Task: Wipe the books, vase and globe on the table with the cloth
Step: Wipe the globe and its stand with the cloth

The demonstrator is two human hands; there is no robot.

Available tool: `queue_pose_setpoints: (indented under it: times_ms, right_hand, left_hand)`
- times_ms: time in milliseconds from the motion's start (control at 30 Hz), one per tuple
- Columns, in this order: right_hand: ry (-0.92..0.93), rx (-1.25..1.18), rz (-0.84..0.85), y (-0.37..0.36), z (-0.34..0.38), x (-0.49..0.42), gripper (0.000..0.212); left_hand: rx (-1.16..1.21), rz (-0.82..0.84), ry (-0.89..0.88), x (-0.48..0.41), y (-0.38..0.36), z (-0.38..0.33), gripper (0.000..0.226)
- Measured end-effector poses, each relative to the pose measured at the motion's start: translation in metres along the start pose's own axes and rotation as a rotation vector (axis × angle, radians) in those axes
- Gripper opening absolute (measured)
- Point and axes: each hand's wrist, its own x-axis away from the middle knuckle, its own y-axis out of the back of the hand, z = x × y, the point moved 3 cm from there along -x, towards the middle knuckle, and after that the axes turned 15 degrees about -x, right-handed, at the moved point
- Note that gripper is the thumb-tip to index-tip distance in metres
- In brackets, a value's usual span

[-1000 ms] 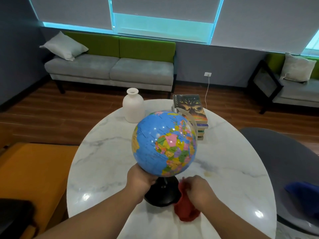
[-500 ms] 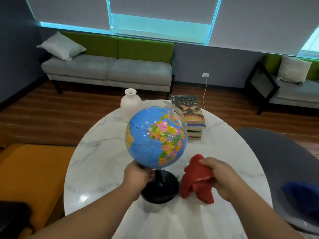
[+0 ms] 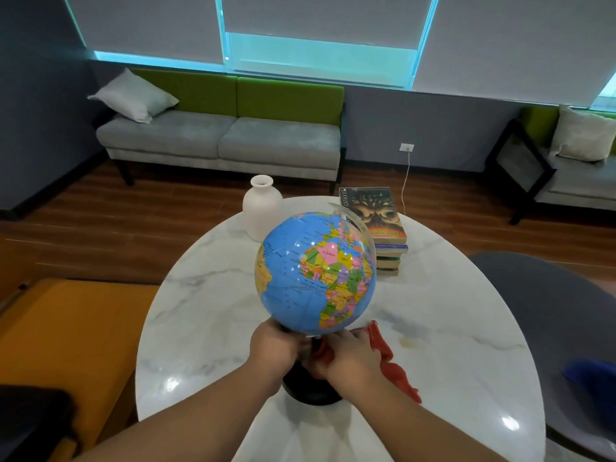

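The left hand curls round the black stem of the globe just beneath the sphere, its fingers hidden behind the stem. Touching it on the right, the right hand clutches the red cloth and presses it against the same stem. One bunch of cloth shows under the palm, and the loose end trails down to the right of that wrist onto the marble table. The sphere rises straight above both hands, tilted in its clear arc, while its round black base sits on the table directly below them. Beyond the hands, past the globe, the white vase stands upright to the far left. The stacked books lie to the far right, both well apart from either hand.
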Motion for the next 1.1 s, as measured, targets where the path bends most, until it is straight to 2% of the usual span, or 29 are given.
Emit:
queue_pose_setpoints:
  times_ms: [133, 300, 367, 400, 500, 600, 667, 733, 833, 867, 900, 1000, 1100]
  right_hand:
    - [-0.086, -0.141, -0.033, -0.004, 0.000, -0.009, 0.047]
    - [-0.041, -0.553, 0.014, -0.004, -0.008, -0.010, 0.012]
    - [0.010, -0.447, 0.025, 0.002, -0.011, -0.011, 0.018]
    - [0.051, -0.314, 0.020, 0.004, -0.011, -0.013, 0.025]
    - [0.059, 0.076, 0.124, 0.005, -0.008, -0.010, 0.057]
    - [0.069, 0.180, 0.178, -0.002, -0.006, -0.006, 0.076]
    - [0.077, 0.120, 0.112, -0.003, -0.008, -0.007, 0.068]
    - [0.130, 0.078, 0.032, -0.003, -0.009, -0.006, 0.049]
    - [0.303, 0.048, -0.161, -0.003, -0.013, 0.001, 0.035]
    - [0.367, 0.030, -0.180, -0.004, -0.015, 0.006, 0.033]
    - [0.451, 0.018, -0.162, -0.007, -0.017, 0.011, 0.033]
    - [0.636, 0.030, 0.030, -0.014, -0.023, 0.027, 0.037]
    - [0.589, 0.007, -0.089, -0.008, -0.049, 0.021, 0.036]
  left_hand:
    - [-0.005, -0.014, 0.003, 0.002, -0.002, 0.002, 0.016]
    - [-0.020, -0.047, 0.007, 0.002, 0.002, 0.003, 0.020]
    - [-0.015, -0.047, 0.016, 0.002, 0.003, 0.002, 0.020]
    - [-0.013, -0.043, 0.019, 0.002, 0.003, 0.003, 0.019]
    - [0.038, -0.015, 0.013, 0.003, 0.001, 0.002, 0.016]
    - [0.060, -0.036, -0.006, 0.006, 0.000, 0.002, 0.014]
    - [0.053, -0.049, -0.011, 0.005, -0.002, 0.002, 0.015]
    - [0.039, -0.061, -0.015, 0.004, -0.002, 0.003, 0.016]
    - [0.026, -0.070, -0.026, 0.003, -0.001, 0.003, 0.014]
    - [0.029, -0.073, -0.028, 0.002, 0.000, 0.003, 0.014]
    - [0.035, -0.074, -0.032, 0.001, 0.000, 0.003, 0.014]
    - [0.017, -0.045, -0.031, 0.000, 0.000, 0.005, 0.017]
    - [0.010, -0.054, -0.012, -0.002, 0.000, 0.007, 0.019]
